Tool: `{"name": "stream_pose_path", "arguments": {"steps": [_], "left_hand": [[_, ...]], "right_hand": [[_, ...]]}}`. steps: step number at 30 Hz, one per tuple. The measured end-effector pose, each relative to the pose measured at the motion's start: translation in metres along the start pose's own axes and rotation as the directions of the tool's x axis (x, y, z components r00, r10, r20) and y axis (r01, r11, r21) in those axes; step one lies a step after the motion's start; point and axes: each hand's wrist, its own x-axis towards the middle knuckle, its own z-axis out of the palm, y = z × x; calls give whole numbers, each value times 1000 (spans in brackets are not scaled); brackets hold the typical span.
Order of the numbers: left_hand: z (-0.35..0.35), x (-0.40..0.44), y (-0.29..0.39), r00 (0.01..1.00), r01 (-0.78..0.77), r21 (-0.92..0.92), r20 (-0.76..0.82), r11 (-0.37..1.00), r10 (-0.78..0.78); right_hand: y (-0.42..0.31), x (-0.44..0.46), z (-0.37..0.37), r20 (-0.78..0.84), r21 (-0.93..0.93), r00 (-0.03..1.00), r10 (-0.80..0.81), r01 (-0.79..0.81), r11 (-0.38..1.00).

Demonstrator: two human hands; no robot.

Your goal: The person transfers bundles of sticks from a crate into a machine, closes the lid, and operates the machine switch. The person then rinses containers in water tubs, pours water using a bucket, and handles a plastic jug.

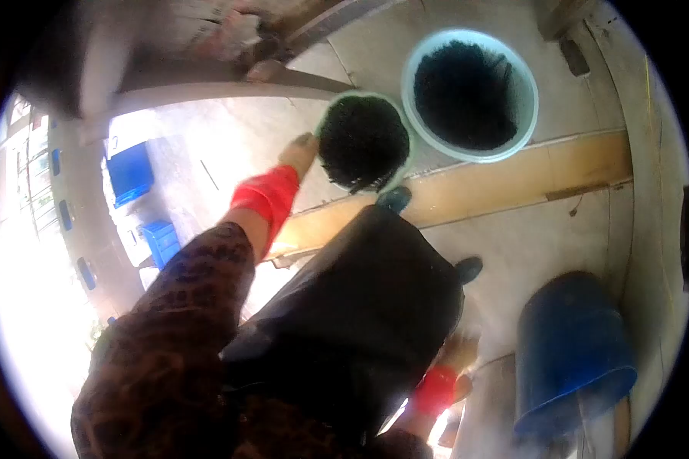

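My left hand (302,152), with a red band (268,193) at its wrist, reaches forward to the side of a small pale green bucket (400,177). Its fingers are closed at the bucket's left rim. Dark, loose, crumbly material (364,141) fills that bucket nearly to the top. My right hand (459,353), also below a red band (436,389), hangs low beside the black apron (352,298). Motion blur smears its fingers, and I cannot make out anything in them.
A larger pale blue tub (530,115) holding similar dark material stands right beside the small bucket. A yellowish raised strip (505,177) crosses the floor. At lower right lies a blue barrel (570,352). Blue containers (130,172) stand at left. A beam (214,96) runs overhead.
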Motion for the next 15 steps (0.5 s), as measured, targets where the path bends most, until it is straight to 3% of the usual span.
{"name": "stream_pose_path", "arguments": {"steps": [1,2,3,4,5,6,7,8,9,13,15], "left_hand": [[-7,-10,28,981,158,-225,143,961,-128],[1,24,-11,979,-79,-118,179,990,99],[-7,-9,39,976,146,-246,194,958,-99],[-8,-20,48,975,147,-273,201,951,-93],[-8,-24,50,975,145,-299,203,943,-86],[-9,-24,50,975,150,-294,204,944,-92],[-12,-24,52,958,209,-313,254,926,-131],[-15,-25,55,938,266,-328,305,906,-165],[-16,-25,59,936,266,-322,310,909,-164],[-5,-53,55,906,269,-220,387,937,-170],[12,-65,53,872,359,-231,429,904,-236]], "right_hand": [[-43,29,39,211,-510,943,-258,331,794],[-56,67,75,51,-248,987,-152,160,955],[-169,41,159,99,-45,995,25,-20,999],[-179,72,167,211,-268,977,36,22,963],[-203,79,213,293,16,933,-208,213,977],[-186,120,230,333,365,876,-349,222,904],[-226,112,274,172,142,977,-128,104,984],[-254,102,289,128,-187,987,-100,123,975],[-266,101,303,73,-495,994,-83,108,862],[-241,144,318,61,-657,980,-189,182,732],[-261,119,318,41,-296,990,132,-114,948]]}}
